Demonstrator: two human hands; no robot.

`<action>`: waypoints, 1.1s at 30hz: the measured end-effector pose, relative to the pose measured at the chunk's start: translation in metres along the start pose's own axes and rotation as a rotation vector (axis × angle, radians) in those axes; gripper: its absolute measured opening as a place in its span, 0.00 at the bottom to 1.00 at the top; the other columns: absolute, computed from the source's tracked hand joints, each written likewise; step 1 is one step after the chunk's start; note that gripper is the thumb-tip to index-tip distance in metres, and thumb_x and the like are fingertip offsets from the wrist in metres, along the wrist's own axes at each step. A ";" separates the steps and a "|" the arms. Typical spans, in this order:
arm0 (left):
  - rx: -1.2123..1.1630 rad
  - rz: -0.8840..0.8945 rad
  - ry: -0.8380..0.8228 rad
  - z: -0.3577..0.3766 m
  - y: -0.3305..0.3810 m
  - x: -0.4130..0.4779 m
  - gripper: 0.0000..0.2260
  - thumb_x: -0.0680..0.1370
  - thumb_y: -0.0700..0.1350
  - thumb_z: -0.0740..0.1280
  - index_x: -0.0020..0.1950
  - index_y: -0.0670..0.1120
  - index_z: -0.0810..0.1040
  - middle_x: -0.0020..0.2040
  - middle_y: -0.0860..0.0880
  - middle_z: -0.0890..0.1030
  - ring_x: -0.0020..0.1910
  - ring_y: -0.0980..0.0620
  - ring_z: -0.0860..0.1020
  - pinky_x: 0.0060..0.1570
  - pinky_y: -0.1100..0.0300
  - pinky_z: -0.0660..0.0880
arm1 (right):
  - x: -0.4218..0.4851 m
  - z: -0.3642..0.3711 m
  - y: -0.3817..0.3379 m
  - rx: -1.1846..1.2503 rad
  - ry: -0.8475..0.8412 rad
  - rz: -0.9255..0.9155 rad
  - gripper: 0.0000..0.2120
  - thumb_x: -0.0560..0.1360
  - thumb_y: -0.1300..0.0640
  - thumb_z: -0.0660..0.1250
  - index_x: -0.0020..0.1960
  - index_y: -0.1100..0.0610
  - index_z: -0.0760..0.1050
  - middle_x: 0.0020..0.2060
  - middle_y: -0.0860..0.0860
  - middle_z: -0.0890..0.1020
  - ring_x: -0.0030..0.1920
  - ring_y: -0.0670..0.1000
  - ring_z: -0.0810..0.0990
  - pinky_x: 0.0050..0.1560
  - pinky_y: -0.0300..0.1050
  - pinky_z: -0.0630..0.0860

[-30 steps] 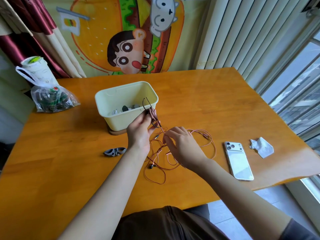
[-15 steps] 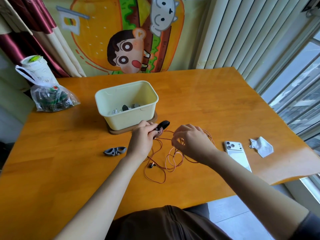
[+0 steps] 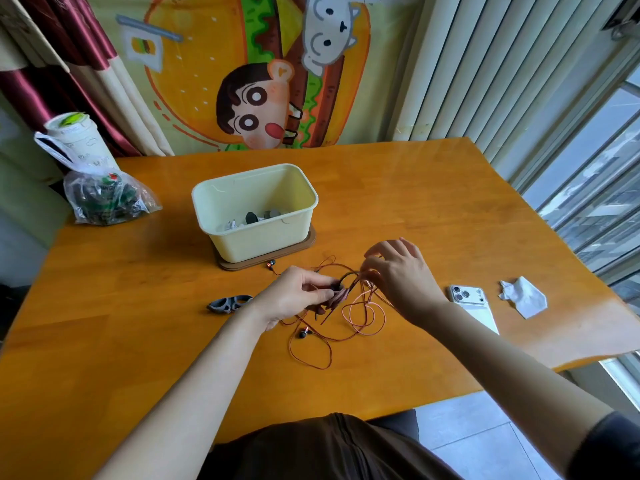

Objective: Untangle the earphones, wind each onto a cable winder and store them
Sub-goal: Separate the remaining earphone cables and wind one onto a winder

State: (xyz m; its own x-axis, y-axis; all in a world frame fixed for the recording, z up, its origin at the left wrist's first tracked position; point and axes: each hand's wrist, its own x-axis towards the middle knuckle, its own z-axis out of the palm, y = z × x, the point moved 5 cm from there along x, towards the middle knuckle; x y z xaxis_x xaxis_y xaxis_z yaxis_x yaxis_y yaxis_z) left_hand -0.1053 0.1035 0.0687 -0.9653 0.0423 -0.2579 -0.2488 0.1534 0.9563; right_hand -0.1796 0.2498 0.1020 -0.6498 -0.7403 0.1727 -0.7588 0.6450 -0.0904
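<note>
My left hand (image 3: 294,296) grips the dark cable winder (image 3: 341,292) at frame centre, coppery earphone cable (image 3: 367,315) partly wrapped on it. My right hand (image 3: 403,275) seems to pinch the strand, though blur hides the fingertips. I should keep each turn taut, letting the loose loops below feed without snagging.

The winder (image 3: 348,276) is mostly hidden inside the curled fingers of the left hand (image 3: 294,296) and under the cable (image 3: 338,298) wrapped on it; only a dark arc shows. The fingertips (image 3: 372,261) of the right hand (image 3: 403,275) are blurred where they pinch the cable, so which strand they hold cannot be told. The right forearm covers the near end of the phone (image 3: 467,296). The right tip of the spare winder (image 3: 227,304) lies behind the left hand. The near wall of the box (image 3: 256,237) hides most of its contents, and the bits that show are too small to name. The contents of the bag (image 3: 107,199) are a blur. The left edge cuts off the surface (image 3: 415,202).
</note>
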 end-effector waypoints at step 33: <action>-1.075 0.184 0.534 -0.034 0.015 0.005 0.11 0.81 0.38 0.58 0.57 0.46 0.78 0.54 0.47 0.82 0.54 0.51 0.79 0.42 0.57 0.79 | -0.019 0.050 -0.018 0.676 -0.365 0.219 0.11 0.81 0.57 0.57 0.58 0.57 0.75 0.46 0.48 0.81 0.46 0.45 0.81 0.46 0.35 0.77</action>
State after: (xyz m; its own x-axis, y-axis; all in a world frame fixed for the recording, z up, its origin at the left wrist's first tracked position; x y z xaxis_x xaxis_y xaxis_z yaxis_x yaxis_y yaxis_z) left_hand -0.1168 0.0726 0.0859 -0.8417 -0.4735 -0.2597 0.2003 -0.7204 0.6640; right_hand -0.1558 0.2426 0.0511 -0.6722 -0.7007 -0.2392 -0.3990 0.6150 -0.6802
